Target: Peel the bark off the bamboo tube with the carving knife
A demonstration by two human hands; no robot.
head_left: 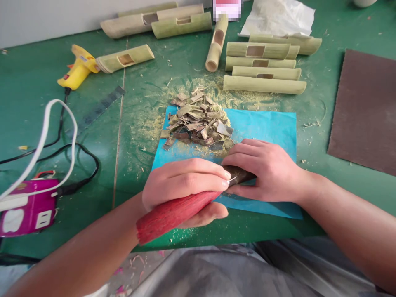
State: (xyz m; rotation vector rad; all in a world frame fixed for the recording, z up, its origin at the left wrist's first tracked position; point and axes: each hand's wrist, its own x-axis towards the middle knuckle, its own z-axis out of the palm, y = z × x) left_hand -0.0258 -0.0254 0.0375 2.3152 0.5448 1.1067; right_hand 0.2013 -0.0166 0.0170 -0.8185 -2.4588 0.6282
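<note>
My left hand (185, 177) is closed around a red, rough-grained, handle-like piece (176, 216), its thick end towards me. A thin pale line shows by the fingertips; I cannot tell whether it is a blade edge. My right hand (262, 169) grips a dark brown piece (239, 174) that meets the red one, with much of it covered by fingers. Both hands are low over a blue sheet (262, 128). Just beyond them lies a heap of small brownish cut scraps (198, 123) with pale dust around it.
Several notched bamboo tubes (264, 84) lie at the back of the green table (139, 136). A yellow glue gun (77, 70) and a purple power strip (29, 206) with cords are at left. On the right is a dark brown sheet (365, 111); white plastic (278, 18) lies behind.
</note>
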